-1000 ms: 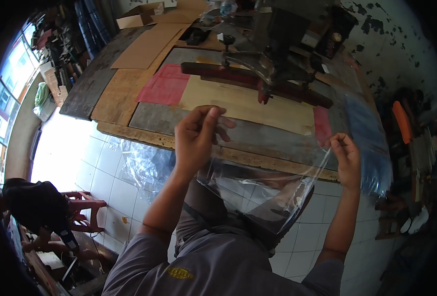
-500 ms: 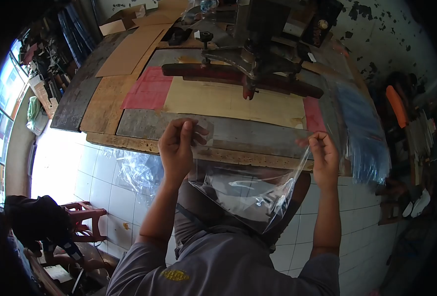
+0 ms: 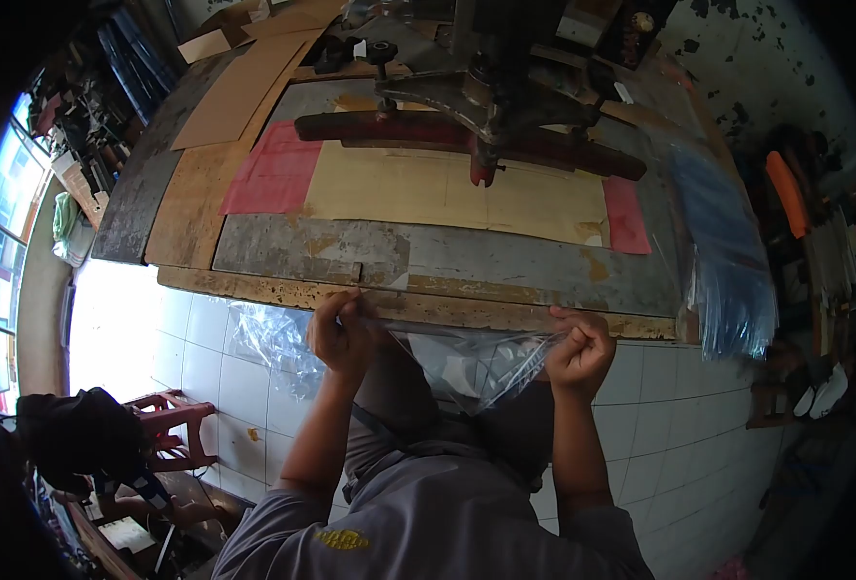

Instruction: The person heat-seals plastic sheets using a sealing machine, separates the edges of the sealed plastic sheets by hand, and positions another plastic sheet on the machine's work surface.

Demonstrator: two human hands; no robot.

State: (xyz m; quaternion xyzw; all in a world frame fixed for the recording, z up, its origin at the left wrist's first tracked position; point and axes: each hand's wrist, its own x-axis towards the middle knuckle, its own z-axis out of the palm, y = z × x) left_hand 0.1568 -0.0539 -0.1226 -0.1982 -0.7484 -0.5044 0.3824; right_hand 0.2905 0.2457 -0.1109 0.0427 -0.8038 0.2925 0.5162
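A clear plastic sheet hangs between my two hands over my lap, in front of the workbench's wooden front edge. My left hand pinches its left end, with the fingertips close to that edge. At the right end, the fingers of my right hand are closed on the sheet. Beyond my hands, a yellow sheet with pink pieces at its ends lies on the grey metal plate. Over it stands a dark press head with a long red bar.
A stack of bluish clear plastic sheets hangs off the bench's right side. Crumpled clear plastic is below the front edge at left. Cardboard lies at the back left, and a red stool stands on the tiled floor.
Both hands have come down and closer to my body, and nearer each other, with the clear plastic sheet between them. The sheet hangs less deep than before. The view has shifted slightly.
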